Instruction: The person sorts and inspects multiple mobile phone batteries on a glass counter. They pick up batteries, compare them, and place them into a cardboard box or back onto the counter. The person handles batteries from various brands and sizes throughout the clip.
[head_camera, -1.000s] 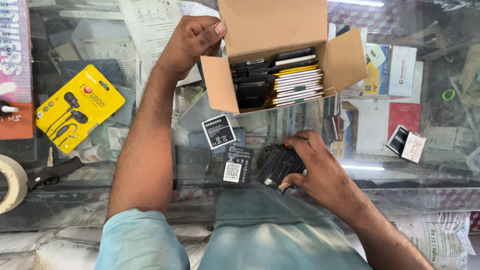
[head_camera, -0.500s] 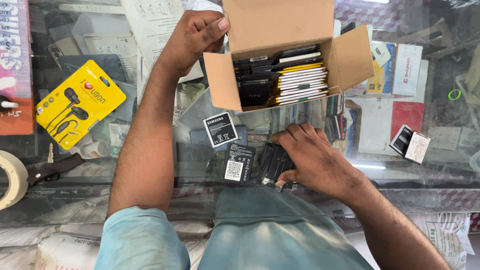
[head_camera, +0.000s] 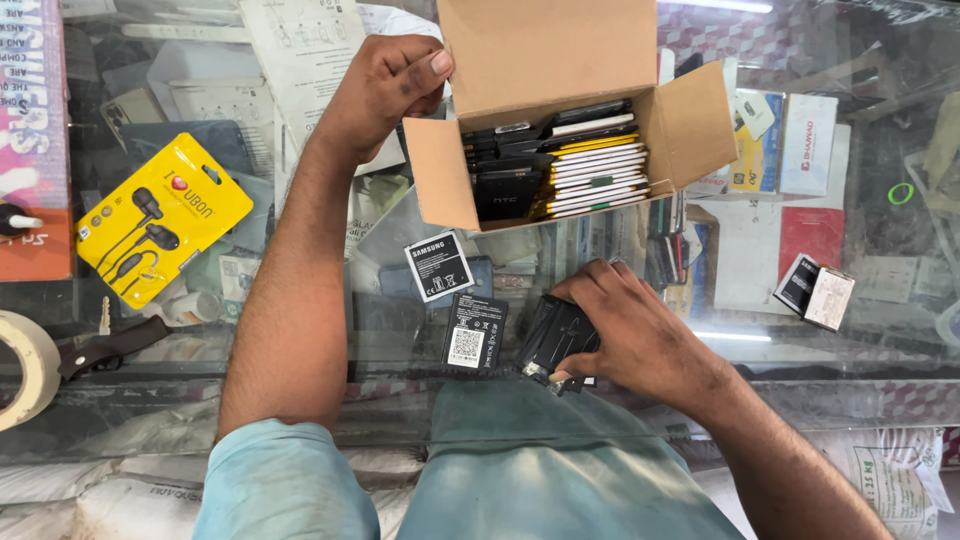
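Note:
My left hand grips the left wall of an open cardboard box on a glass counter. Inside the box stand several flat phone batteries, black, white and yellow, packed on edge. My right hand rests lower on the glass and holds a small stack of black batteries under its fingers. Two loose black batteries lie on the counter to the left of that hand: one with a white label and one with a square code sticker.
A yellow earphone pack lies at the left, with a roll of tape and a dark strap below it. A small black and white box sits at the right. Goods show under the glass counter.
My right hand has closed more over the stack of black batteries and shifted slightly. My left hand keeps its grip on the box wall.

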